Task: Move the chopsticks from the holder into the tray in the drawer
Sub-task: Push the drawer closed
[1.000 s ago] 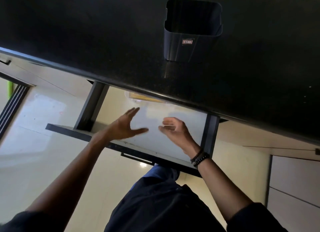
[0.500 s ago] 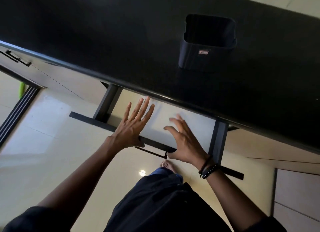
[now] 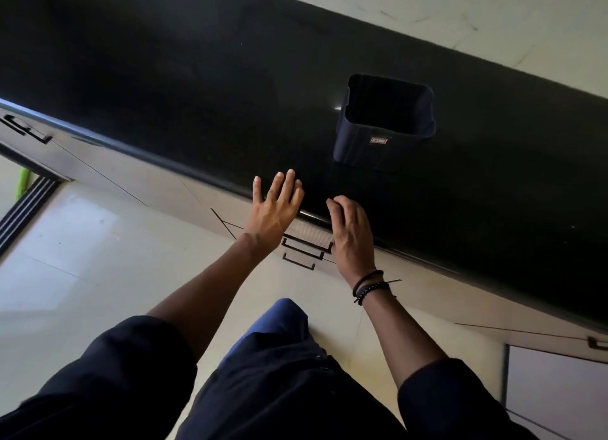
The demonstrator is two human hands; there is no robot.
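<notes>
- Holder (image 3: 362, 147) stands upright on the black table (image 3: 197, 94), right of centre in the frame and set back from the front edge. Its inside is dark, so you cannot tell whether chopsticks are in it.
- Bare dark tabletop lies on every side of the holder. The widest stretch runs to the upper left of the frame.
- Your left hand (image 3: 274, 209) is at centre frame with its fingers straight and spread, holding nothing. The fingertips lie over the table's rounded front edge.
- Your right hand (image 3: 350, 229) is just beside it, to the right. Its fingers are loosely curled and grip nothing, and the knuckles sit over the same edge. Dark bracelets (image 3: 370, 286) circle that wrist.
- Between the two hands, under the table's lip, the drawer front (image 3: 307, 234) shows with its handle (image 3: 307, 245). A second handle (image 3: 299, 262) sits just below. You cannot tell whether the drawer is fully in, and the tray is hidden.
- The table's front edge runs on a slant from the left of the frame down to the lower right, and pale cabinet fronts follow beneath it.
- Pale floor (image 3: 98, 258) spreads across the left of the frame. A dark track (image 3: 26, 206) and a green object (image 3: 21, 186) lie at the far left.
</notes>
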